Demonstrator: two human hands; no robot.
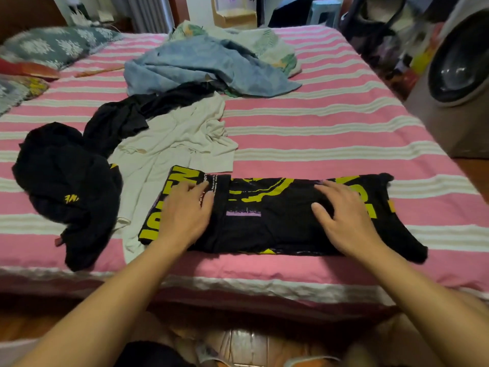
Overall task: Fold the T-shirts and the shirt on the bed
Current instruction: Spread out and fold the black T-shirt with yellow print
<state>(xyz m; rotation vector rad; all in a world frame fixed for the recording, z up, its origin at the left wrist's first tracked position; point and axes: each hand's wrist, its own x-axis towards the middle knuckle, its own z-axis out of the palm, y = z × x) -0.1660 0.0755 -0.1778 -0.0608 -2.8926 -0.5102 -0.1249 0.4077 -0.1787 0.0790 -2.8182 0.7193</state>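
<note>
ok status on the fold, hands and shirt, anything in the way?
Left hand and right hand both flat on the black printed T-shirt, folded into a long strip. Its left end overlaps the cream T-shirt. Rest unfolded.

The left hand (185,215) covers part of the yellow lettering on the black printed T-shirt (264,221), so the word cannot be read; the small white text beside it is too fine to make out. The right hand (346,221) hides more of the print. The white T-shirt (174,139) runs under the printed one. The bed (330,128) is cut off at the left edge, and the round machine (460,64) at the right edge
</note>
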